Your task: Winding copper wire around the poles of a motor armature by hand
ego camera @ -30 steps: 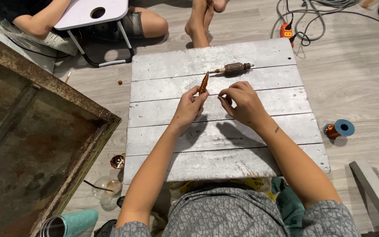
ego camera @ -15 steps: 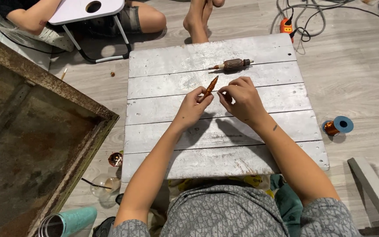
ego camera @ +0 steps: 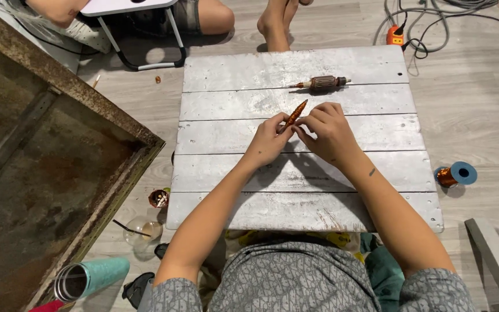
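Note:
My left hand (ego camera: 268,140) pinches the lower end of a slim, tapered bundle of copper wire (ego camera: 296,111) that points up and to the right above the white plank table (ego camera: 249,167). My right hand (ego camera: 327,130) is closed beside it, fingertips meeting the left hand's at the bundle's base. A small motor armature (ego camera: 321,84) with a copper winding lies on the table just beyond both hands, untouched.
A rusty metal frame (ego camera: 47,167) fills the left. A copper wire spool (ego camera: 455,174) lies on the floor at right. A teal tumbler (ego camera: 90,277), a glass bowl (ego camera: 141,231) and a small cup (ego camera: 159,198) sit lower left. Another person's legs (ego camera: 272,20) and cables (ego camera: 423,26) are beyond the table.
My hands have stayed together on the copper bundle with only slight finger shifts. The camera view has tilted a little.

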